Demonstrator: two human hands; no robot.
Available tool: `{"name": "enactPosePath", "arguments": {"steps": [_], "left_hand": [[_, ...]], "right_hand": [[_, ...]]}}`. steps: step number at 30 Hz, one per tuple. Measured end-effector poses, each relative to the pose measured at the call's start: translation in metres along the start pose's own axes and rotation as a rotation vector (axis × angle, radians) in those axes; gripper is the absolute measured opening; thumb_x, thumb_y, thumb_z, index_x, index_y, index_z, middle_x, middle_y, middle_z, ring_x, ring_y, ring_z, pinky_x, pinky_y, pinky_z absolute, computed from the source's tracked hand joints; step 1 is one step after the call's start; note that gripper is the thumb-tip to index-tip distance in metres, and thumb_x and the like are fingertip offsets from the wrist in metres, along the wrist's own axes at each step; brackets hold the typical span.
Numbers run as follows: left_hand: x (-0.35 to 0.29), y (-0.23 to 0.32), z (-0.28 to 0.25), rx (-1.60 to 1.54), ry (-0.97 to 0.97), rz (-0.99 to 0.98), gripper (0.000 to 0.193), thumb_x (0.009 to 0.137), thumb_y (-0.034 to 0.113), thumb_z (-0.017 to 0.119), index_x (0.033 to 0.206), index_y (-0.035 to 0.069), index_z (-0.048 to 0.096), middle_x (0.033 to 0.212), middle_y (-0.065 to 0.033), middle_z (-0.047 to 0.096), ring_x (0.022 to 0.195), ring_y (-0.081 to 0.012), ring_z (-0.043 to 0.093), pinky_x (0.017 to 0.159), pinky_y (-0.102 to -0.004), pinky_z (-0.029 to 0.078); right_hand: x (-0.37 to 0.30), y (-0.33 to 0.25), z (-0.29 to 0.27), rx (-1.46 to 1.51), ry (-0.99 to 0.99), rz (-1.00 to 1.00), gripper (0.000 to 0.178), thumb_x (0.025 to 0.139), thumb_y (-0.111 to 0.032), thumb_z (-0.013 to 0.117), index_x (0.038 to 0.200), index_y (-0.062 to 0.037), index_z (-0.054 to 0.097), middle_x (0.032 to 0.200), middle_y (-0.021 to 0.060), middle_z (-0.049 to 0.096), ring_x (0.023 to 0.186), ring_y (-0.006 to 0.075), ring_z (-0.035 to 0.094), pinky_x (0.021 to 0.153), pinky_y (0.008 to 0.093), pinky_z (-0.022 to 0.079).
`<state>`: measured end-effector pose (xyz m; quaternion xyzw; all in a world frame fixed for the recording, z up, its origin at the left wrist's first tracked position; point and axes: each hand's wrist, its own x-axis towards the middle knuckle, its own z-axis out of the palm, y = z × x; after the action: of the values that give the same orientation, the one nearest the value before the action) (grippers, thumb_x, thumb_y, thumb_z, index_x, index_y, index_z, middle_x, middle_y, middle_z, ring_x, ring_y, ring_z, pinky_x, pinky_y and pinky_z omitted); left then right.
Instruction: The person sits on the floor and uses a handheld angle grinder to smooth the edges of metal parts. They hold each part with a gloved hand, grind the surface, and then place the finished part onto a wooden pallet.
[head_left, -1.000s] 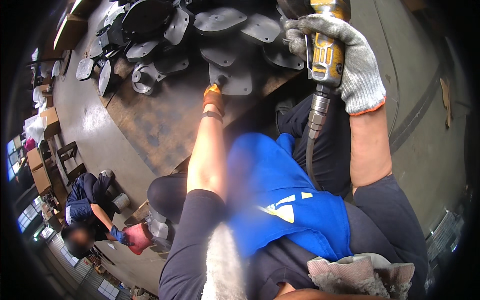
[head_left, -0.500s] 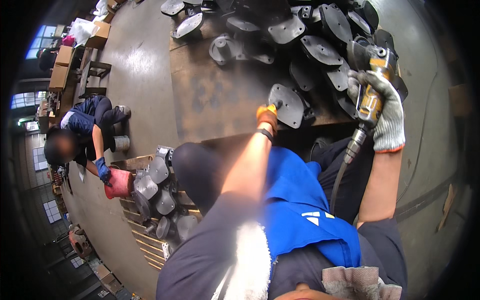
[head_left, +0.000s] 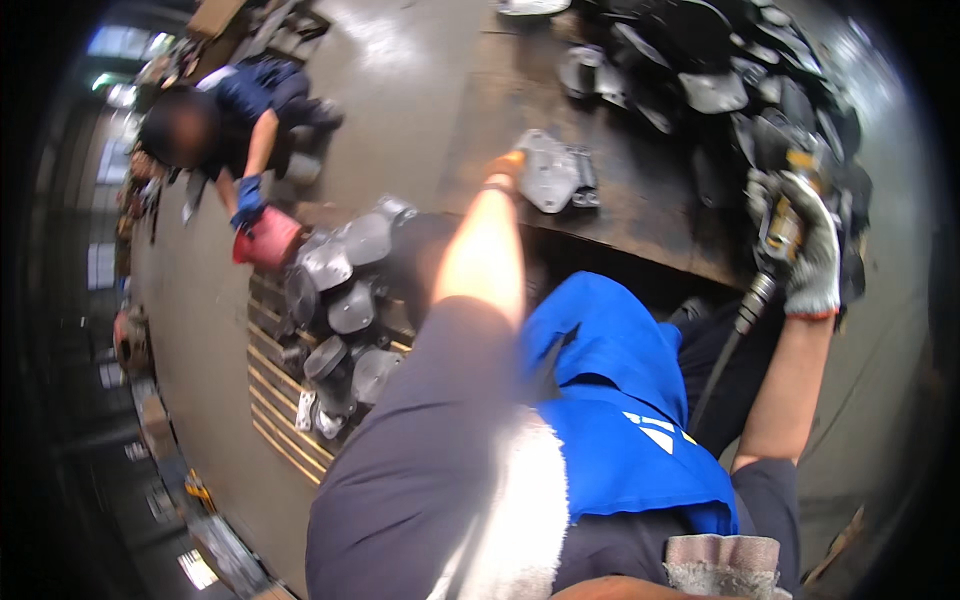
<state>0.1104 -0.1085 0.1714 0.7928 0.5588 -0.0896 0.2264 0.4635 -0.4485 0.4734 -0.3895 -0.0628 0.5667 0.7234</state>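
Grey-gloved right hand (head_left: pixel 815 222) gripped a power tool (head_left: pixel 783 232), left hand (head_left: pixel 508 166) a plate (head_left: pixel 549 173); work seemed part-done: piled plates (head_left: pixel 712 92) lay beyond both, pallet plates (head_left: pixel 351 309) leftward.

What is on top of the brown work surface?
Grey and dark metal parts are heaped toward the far right. The left hand holds a metal plate by the near edge; whether it touches, I cannot tell. The work surface beneath the heap is covered.
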Motion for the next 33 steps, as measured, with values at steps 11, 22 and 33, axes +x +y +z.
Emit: {"name": "enactPosePath", "arguments": {"steps": [11, 22, 33], "left_hand": [[0.026, 0.007, 0.037, -0.288, 0.001, -0.455, 0.045, 0.084, 0.038, 0.074, 0.118, 0.010, 0.071, 0.126, -0.0145, 0.071, 0.115, -0.0263, 0.069, 0.096, -0.0383, 0.055], [0.001, 0.095, 0.027, -0.756, 0.305, -0.946, 0.038, 0.088, 0.039, 0.072, 0.105, 0.006, 0.076, 0.108, -0.0132, 0.077, 0.097, -0.0249, 0.075, 0.085, -0.0377, 0.058], [-0.035, 0.086, -0.036, -0.318, 0.261, -0.559, 0.068, 0.088, 0.072, 0.057, 0.114, 0.012, 0.077, 0.120, -0.0180, 0.072, 0.116, -0.0394, 0.067, 0.097, -0.0476, 0.053]], "right_hand": [[0.008, -0.001, -0.002, -0.198, -0.067, 0.143, 0.021, 0.096, -0.016, 0.065, 0.103, 0.0037, 0.065, 0.084, 0.0069, 0.066, 0.073, 0.0141, 0.062, 0.064, 0.0246, 0.052], [0.022, 0.045, -0.018, -0.640, 0.124, 0.295, 0.025, 0.082, -0.021, 0.078, 0.100, -0.0056, 0.070, 0.074, 0.0027, 0.064, 0.061, 0.0104, 0.061, 0.050, 0.0238, 0.047], [0.082, 0.149, -0.084, -0.538, 0.259, 0.664, 0.018, 0.083, -0.009, 0.075, 0.095, -0.0008, 0.065, 0.072, 0.0085, 0.064, 0.055, 0.0183, 0.061, 0.050, 0.0294, 0.049]]}}
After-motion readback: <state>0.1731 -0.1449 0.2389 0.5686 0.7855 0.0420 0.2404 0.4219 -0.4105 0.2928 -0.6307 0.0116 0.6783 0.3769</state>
